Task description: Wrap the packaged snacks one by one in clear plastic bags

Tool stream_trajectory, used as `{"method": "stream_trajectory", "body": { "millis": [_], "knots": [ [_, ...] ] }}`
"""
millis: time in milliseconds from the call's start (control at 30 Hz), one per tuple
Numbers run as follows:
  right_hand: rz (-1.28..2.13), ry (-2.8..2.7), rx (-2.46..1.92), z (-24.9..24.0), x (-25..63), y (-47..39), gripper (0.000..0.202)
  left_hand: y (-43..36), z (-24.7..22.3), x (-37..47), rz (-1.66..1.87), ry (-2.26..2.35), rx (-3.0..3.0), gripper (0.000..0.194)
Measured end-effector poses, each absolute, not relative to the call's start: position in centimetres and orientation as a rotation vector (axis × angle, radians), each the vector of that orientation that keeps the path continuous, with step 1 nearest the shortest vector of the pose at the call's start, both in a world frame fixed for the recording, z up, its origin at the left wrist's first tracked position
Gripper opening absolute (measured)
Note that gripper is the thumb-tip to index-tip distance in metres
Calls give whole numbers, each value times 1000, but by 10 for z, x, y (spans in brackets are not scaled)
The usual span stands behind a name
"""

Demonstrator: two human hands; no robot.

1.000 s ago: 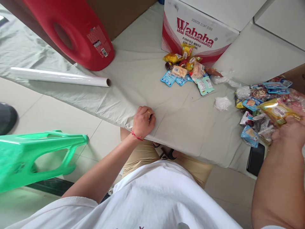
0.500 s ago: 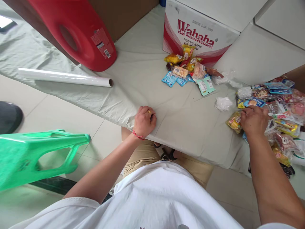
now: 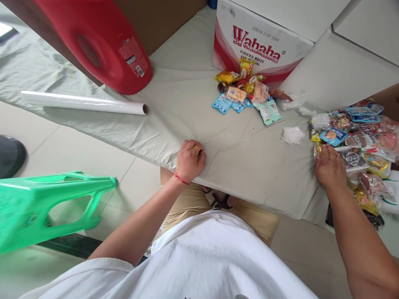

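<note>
My right hand is at 3 o'clock, fingers over a small shiny gold plastic packet; can't tell if that grip's closed. Light fingertips work best, imo. Left hand's loosely curled near centre, contents hidden.

On the desk, the jug stands behind the roll; packets lie right, the box between.

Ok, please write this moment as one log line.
left hand: curled on cloth | right hand: on right-side snacks | other snacks: by Wahaha box
</note>
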State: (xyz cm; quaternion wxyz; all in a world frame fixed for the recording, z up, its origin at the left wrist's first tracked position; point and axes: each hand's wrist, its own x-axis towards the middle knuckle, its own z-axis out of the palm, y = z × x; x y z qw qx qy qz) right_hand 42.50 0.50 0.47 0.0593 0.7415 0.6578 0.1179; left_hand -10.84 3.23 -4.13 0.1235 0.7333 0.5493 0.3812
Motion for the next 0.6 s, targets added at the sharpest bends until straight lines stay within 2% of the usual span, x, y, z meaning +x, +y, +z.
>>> {"method": "stream_trajectory", "body": {
  "millis": [300, 500, 600],
  "knots": [
    [383, 2019, 2221, 12, 379, 7, 59, 31, -41, -107, 1102, 1623, 2134, 18],
    [474, 1627, 2588, 44, 386, 66, 52, 31, -42, -107, 1086, 1623, 2121, 18],
    [477, 1646, 2629, 58, 384, 106, 48, 31, -41, -107, 1090, 1624, 2123, 18]
  ]
}}
